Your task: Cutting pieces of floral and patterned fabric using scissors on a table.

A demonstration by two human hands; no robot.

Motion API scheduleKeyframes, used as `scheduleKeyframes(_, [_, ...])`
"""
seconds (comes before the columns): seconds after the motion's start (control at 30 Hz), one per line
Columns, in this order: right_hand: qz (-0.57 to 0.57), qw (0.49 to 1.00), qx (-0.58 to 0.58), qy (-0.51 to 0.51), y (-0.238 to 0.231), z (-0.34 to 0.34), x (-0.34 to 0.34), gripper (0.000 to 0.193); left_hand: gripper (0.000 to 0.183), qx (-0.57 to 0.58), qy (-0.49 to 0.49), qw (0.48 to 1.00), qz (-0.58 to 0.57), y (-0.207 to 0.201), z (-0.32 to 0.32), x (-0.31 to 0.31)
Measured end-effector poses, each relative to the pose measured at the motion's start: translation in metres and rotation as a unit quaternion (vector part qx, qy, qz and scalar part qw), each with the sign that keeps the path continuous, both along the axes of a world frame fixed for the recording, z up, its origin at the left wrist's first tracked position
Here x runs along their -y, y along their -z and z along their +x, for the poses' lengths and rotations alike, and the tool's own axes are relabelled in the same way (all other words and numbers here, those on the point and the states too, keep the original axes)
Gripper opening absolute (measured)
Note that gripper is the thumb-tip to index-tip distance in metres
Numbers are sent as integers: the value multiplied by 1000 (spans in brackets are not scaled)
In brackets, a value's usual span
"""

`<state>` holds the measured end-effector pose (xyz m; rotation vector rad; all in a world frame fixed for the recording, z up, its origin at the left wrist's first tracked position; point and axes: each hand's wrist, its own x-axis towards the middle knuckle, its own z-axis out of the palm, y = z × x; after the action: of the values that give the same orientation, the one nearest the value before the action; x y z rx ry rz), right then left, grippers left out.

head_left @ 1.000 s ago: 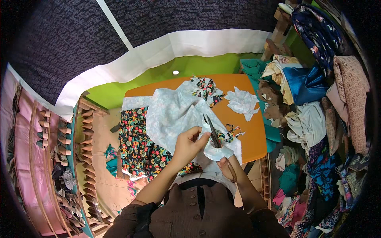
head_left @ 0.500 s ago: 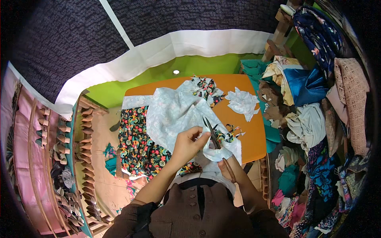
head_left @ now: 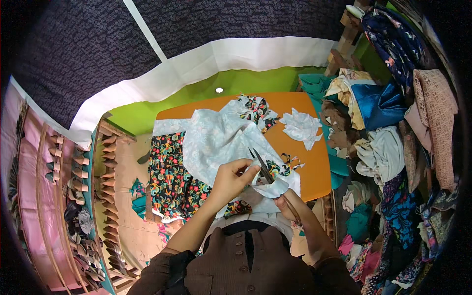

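Note:
My right hand (head_left: 285, 207) grips the handles of a pair of dark scissors (head_left: 266, 173). Their blades point up and left, slightly apart, with a strip of pale fabric (head_left: 273, 188) across them. Just left of the blades, my left hand (head_left: 235, 179) is closed in a pinch on the edge of that fabric. Under both hands lies a larger cloth, its pale wrong side (head_left: 211, 132) facing up. Black floral fabric (head_left: 167, 172) shows at the left and hangs over the table's edge. Exactly where the blades meet the cloth is partly hidden.
The orange table (head_left: 317, 172) holds a pile of pale cut scraps (head_left: 301, 125) and floral scraps (head_left: 255, 109). Folded and heaped fabrics (head_left: 381, 157) crowd the right side. Racks with wooden pegs (head_left: 107, 182) stand left, and a dark curtain (head_left: 236, 19) hangs beyond the table.
The scissors have shifted slightly left and down, and the pale strip across them has moved with my right hand. My left hand stays nearly in place, still pinching the fabric.

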<state>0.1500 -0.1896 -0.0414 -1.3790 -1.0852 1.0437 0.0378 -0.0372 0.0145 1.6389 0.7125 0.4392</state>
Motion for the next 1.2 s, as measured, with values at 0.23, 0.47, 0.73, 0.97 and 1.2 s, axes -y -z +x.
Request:
scheduleKeyframes(0.23, [-14, 1000, 23, -7, -27, 0, -6, 77, 19, 0, -9, 1000, -29, -2, 1, 4])
scheduleKeyframes(0.47, [-4, 997, 79, -26, -22, 5, -6, 76, 17, -23, 7, 999, -42, 0, -1, -2])
scheduleKeyframes(0.73, [19, 998, 63, -3, -24, 4, -6, 58, 22, -31, 13, 998, -58, 1, 1, 0])
scheduleKeyframes(0.97, [-79, 997, -5, -8, -7, 8, 0, 62, 23, -62, 42, 995, -63, -6, 1, -1])
scheduleKeyframes(1.2, [-17, 998, 52, -13, -14, 8, 1, 63, 21, -102, 78, 990, -59, -6, -2, -2])
